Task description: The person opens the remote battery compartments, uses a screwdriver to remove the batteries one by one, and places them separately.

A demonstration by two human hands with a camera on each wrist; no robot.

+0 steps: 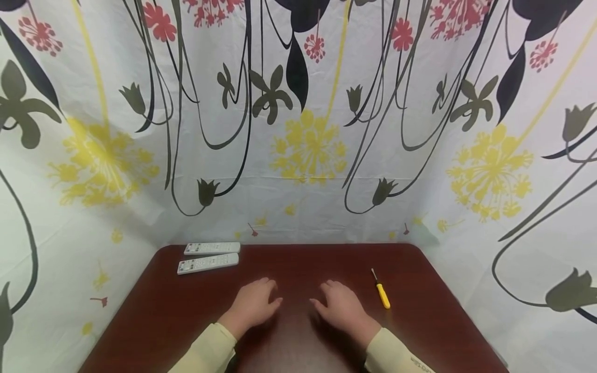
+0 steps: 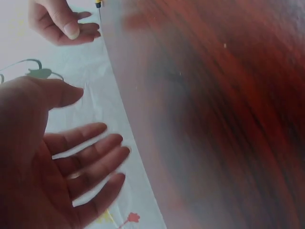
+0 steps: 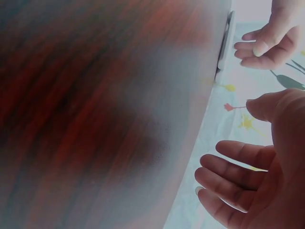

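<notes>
My left hand [image 1: 254, 304] hovers over the middle of the dark red table, its fingers loosely bent around nothing. Opposite it, my right hand [image 1: 342, 306] is held in the same relaxed way, palm facing the left one, with a gap between them. In each wrist view the fingers are spread a little and the palm holds nothing. Nearest to the right hand lies a screwdriver [image 1: 383, 295] with a yellow handle, its metal tip pointing away. Beyond the left hand, a white remote control [image 1: 208, 263] lies slightly slanted, with another remote control [image 1: 212, 248] just behind it.
The wooden table [image 1: 298, 342] has rounded far corners. A white curtain [image 1: 298, 207] printed with flowers hangs behind it and along both sides, close to the edges.
</notes>
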